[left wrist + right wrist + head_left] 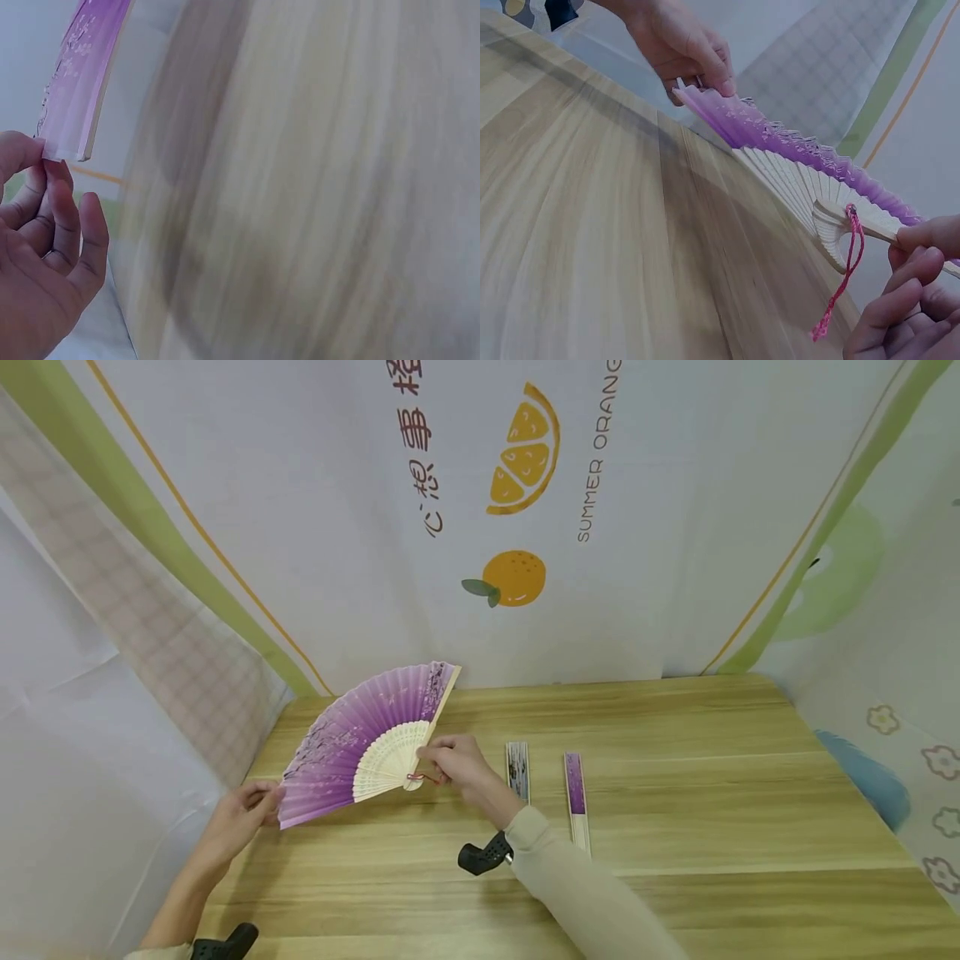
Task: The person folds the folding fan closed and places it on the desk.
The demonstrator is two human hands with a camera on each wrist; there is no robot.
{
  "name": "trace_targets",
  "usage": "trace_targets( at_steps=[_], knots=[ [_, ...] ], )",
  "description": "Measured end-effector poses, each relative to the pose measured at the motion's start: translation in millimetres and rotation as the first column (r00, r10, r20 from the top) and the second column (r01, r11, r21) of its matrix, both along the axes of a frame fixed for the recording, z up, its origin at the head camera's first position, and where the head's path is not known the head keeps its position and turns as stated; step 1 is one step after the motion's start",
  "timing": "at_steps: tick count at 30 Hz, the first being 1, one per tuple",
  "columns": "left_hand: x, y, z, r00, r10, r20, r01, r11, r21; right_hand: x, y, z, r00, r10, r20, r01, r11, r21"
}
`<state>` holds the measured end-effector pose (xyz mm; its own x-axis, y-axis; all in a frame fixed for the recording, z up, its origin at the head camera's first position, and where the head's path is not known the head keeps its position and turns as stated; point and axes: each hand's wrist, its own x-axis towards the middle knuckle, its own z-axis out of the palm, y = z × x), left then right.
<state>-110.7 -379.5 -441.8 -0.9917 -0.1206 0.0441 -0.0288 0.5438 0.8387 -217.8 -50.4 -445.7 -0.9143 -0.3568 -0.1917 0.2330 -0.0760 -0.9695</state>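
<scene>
**Wood-grained worktop (712,777) with a purple fan (390,702) spread wide over its far left part**

White cloth (615,635) printed with an orange (514,578) and an orange slice (527,456) hangs beyond the worktop's far edge. Held near the far left corner, the purple fan shows a shaded leaf with a dark and pale branch pattern above cream ribs. By the left edge, the left hand (240,818) pinches the leaf's outer corner between thumb and fingertips, the other fingers loosely bent. The right hand (463,766) grips the fan's opposite outer stick (447,697) close to the pivot, thumb and forefinger narrowed on it and the remaining fingers curled. From the pivot hangs a pink cord (844,281).

Two folded fans lie about midway between the left and right edges: a grey-patterned fan (518,768), its near end hidden by the right arm, and just right of it a purple-and-cream fan (576,785). Each wrist carries a black device (483,854).
</scene>
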Motion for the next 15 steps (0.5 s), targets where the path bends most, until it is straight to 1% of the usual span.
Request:
trace_targets(
  at_steps=[4, 8, 12, 15],
  knots=[
    [-7.7, 12.3, 7.2, 1.000, -0.001, -0.029, 0.001, 1.000, -0.020, -1.5, 14, 2.6, 1.000, 0.014, -0.003, -0.014, 1.000, -0.006],
    [-16.6, 24.9, 12.4, 0.999, -0.008, -0.046, 0.008, 1.000, -0.002, -3.6, 31, 3.4, 0.999, 0.027, -0.036, -0.027, 0.999, -0.017],
    [-27.2, 35.7, 16.8, 0.997, -0.040, -0.065, 0.040, 0.999, -0.004, -6.9, 50, 1.6, 0.997, 0.028, -0.075, -0.027, 1.000, 0.014],
    [-35.6, 44.5, 19.3, 0.995, -0.072, -0.075, 0.073, 0.997, 0.012, -8.3, 65, -0.1, 0.995, 0.031, -0.093, -0.026, 0.998, 0.049]
  ],
)
